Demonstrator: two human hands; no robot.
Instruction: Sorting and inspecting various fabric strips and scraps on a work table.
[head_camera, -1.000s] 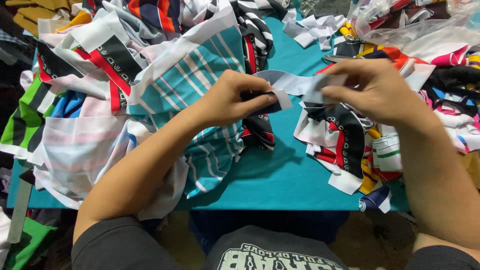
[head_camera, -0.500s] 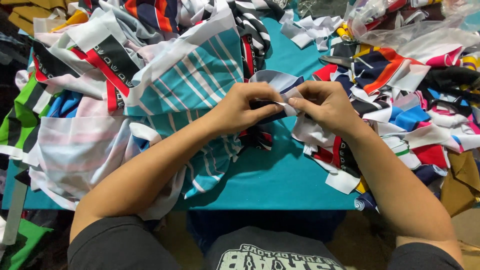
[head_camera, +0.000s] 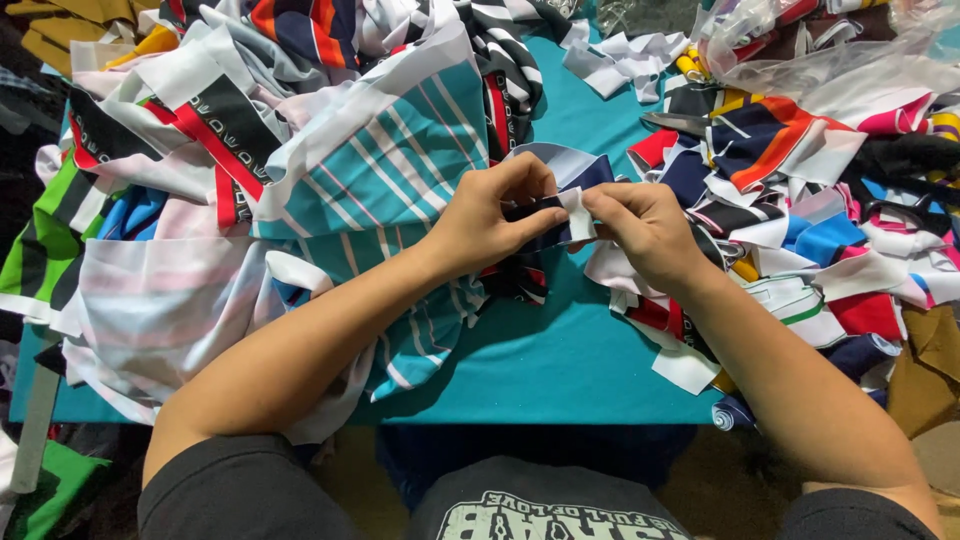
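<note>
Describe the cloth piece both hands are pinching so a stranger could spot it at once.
Start at the teal table, between the big heap of striped garments and the pile of small coloured scraps. Above its bare middle, the left hand and right hand meet on a small dark navy fabric piece with a white edge, the only one lifted.

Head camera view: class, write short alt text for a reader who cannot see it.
Two bare hands, left hand and right hand, pinch a small dark and white fabric piece together above a teal table, between heaps of colourful fabric scraps.
</note>
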